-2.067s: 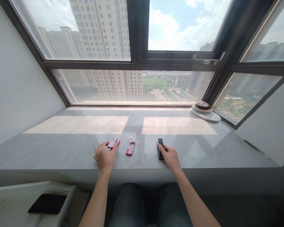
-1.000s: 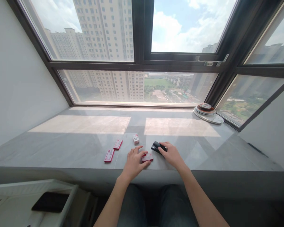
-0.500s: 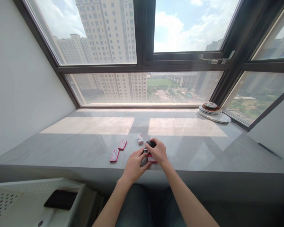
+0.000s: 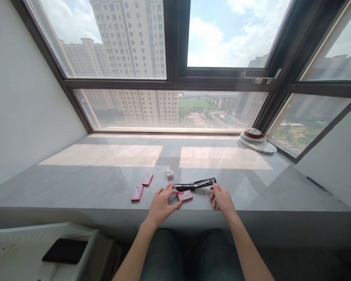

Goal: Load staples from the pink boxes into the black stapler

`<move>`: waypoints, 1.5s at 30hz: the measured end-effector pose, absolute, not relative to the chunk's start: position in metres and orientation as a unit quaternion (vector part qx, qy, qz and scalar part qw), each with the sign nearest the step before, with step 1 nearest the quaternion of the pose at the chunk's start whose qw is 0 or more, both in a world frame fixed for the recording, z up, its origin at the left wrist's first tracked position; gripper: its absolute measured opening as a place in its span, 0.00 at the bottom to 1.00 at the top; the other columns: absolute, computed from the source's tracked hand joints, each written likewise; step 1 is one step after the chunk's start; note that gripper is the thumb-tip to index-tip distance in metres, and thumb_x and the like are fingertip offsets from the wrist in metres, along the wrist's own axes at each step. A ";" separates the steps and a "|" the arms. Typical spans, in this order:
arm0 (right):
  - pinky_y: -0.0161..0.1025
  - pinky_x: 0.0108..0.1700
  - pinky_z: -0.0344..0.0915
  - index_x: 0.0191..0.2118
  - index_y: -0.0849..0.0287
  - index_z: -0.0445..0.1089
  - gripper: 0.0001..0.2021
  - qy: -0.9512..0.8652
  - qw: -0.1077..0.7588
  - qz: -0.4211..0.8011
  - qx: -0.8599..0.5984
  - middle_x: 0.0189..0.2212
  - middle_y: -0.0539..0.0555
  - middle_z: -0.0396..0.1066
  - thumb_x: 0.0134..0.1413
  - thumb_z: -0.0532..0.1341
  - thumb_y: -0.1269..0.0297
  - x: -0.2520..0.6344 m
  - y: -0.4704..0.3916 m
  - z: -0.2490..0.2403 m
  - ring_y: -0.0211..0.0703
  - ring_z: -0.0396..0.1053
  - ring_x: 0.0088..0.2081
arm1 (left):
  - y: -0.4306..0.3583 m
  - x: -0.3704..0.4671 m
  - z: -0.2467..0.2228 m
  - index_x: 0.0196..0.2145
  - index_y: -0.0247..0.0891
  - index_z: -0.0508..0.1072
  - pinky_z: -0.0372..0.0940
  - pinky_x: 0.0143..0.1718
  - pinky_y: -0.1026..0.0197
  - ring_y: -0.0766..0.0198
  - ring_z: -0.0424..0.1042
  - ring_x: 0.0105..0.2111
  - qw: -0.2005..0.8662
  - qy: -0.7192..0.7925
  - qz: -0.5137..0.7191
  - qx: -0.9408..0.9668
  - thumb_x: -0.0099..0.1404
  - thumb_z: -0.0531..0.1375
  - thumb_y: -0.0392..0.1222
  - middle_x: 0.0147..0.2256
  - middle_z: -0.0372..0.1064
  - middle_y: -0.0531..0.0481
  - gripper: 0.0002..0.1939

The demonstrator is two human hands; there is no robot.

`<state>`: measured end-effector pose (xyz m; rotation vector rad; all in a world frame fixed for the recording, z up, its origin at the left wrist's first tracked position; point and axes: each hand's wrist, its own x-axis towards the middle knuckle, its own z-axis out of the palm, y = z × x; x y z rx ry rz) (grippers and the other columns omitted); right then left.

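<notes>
A black stapler (image 4: 183, 187) lies on the pale sill, its long top swung open to the right so the metal inside shows. The fingertips of my left hand (image 4: 161, 203) rest against its left end, while the thumb stands apart by a pink-and-white box (image 4: 185, 196) just in front of the stapler. With curled fingers, my right hand (image 4: 221, 200) pinches the far right tip of the opened stapler. Two similar flat boxes lie left of my hands, a nearer box (image 4: 137, 193) and a farther box (image 4: 148, 179). A small white box (image 4: 169, 173) sits behind the stapler.
Stacked round plates or discs (image 4: 257, 140) stand in the right back corner against the dark window frame (image 4: 169, 85). The sill's front edge runs just above my knees. Below at left is a white plastic bin (image 4: 84, 234) with a dark flat object (image 4: 66, 250) on it.
My right hand has moved right, and the stapler, mostly covered by my hands before, now shows spread open. The pink-and-white box is uncovered. My left hand stays close to the same spot.
</notes>
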<state>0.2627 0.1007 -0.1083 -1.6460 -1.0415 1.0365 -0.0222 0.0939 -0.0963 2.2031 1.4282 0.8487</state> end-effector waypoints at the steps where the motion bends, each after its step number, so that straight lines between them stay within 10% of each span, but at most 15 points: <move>1: 0.33 0.18 0.56 0.38 0.56 0.68 0.22 -0.462 0.412 0.418 -0.665 0.20 0.49 0.69 0.60 0.53 0.41 0.254 0.097 -0.106 0.37 0.62 0.15 | 0.095 -0.021 -0.096 0.47 0.52 0.76 0.49 0.67 0.45 0.52 0.54 0.67 0.193 0.509 0.303 0.782 0.60 0.66 0.52 0.64 0.61 0.54 0.17; 10: 0.34 0.25 0.54 0.30 0.58 0.70 0.19 -0.587 0.355 0.376 -0.623 0.18 0.50 0.68 0.57 0.59 0.46 0.201 0.091 -0.088 0.40 0.65 0.22 | 0.106 -0.030 -0.092 0.43 0.48 0.77 0.57 0.63 0.50 0.51 0.62 0.63 0.227 0.490 0.320 0.779 0.57 0.69 0.52 0.62 0.64 0.49 0.17; 18: 0.36 0.31 0.56 0.41 0.55 0.73 0.17 -0.621 0.369 0.228 -0.653 0.20 0.49 0.70 0.64 0.54 0.49 0.205 0.090 -0.083 0.44 0.68 0.26 | 0.104 -0.032 -0.093 0.45 0.50 0.76 0.58 0.63 0.51 0.53 0.63 0.62 0.202 0.481 0.334 0.785 0.58 0.68 0.49 0.61 0.65 0.52 0.17; 29: 0.35 0.28 0.59 0.41 0.59 0.73 0.16 -0.603 0.407 0.386 -0.568 0.20 0.49 0.69 0.57 0.60 0.51 0.141 0.132 -0.089 0.42 0.65 0.23 | 0.104 -0.032 -0.089 0.45 0.50 0.77 0.59 0.62 0.48 0.50 0.65 0.60 0.190 0.501 0.315 0.784 0.59 0.68 0.50 0.60 0.67 0.51 0.16; 45: 0.34 0.29 0.50 0.37 0.53 0.74 0.07 -0.762 0.267 0.241 -0.539 0.23 0.48 0.69 0.58 0.60 0.60 0.191 0.098 -0.067 0.40 0.64 0.27 | 0.097 -0.041 -0.087 0.44 0.47 0.74 0.60 0.60 0.52 0.53 0.64 0.59 0.190 0.486 0.349 0.779 0.58 0.69 0.50 0.59 0.64 0.50 0.17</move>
